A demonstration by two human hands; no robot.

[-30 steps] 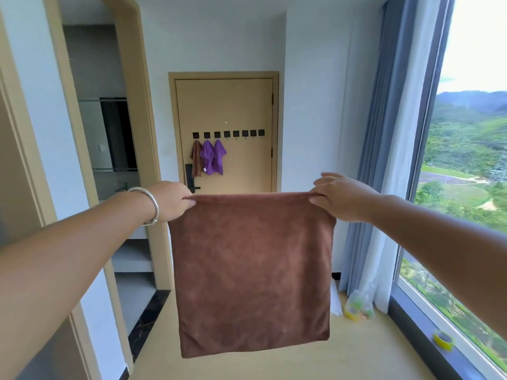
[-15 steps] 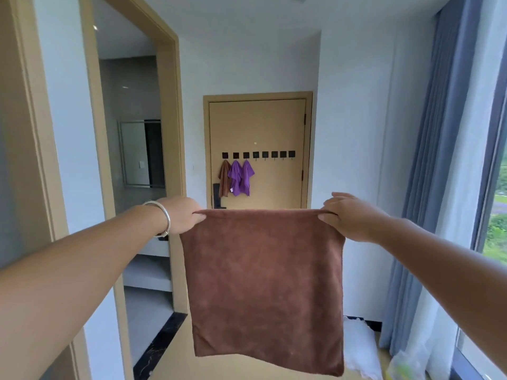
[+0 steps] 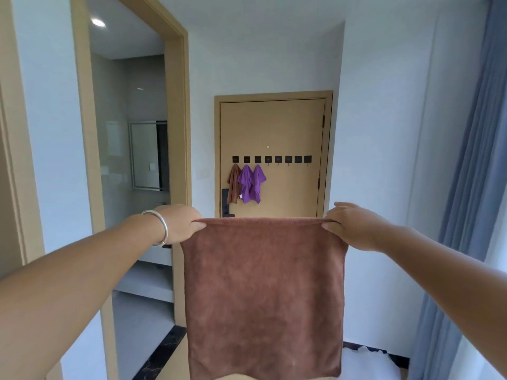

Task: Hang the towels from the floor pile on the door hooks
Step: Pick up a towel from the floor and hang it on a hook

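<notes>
A brown towel (image 3: 263, 297) hangs flat in front of me, stretched by its top edge. My left hand (image 3: 179, 223), with a silver bangle on the wrist, pinches its top left corner. My right hand (image 3: 354, 226) pinches the top right corner. Straight ahead is the tan door (image 3: 290, 127) with a row of several black hooks (image 3: 278, 159). On the three leftmost hooks hang a small brown towel (image 3: 233, 183) and two purple towels (image 3: 251, 183). The other hooks are bare. The floor pile is hidden from view.
A bathroom doorway (image 3: 137, 160) opens on the left with a dark threshold strip (image 3: 162, 352). Blue curtains (image 3: 466, 187) hang on the right. A white bag-like thing (image 3: 365, 363) lies on the floor at the right wall. A black door handle (image 3: 225, 204) sits under the hung towels.
My view has swung left, away from the window, and tilted up toward the door, which looks closer. Both hands keep the same grip on the stretched brown towel.
</notes>
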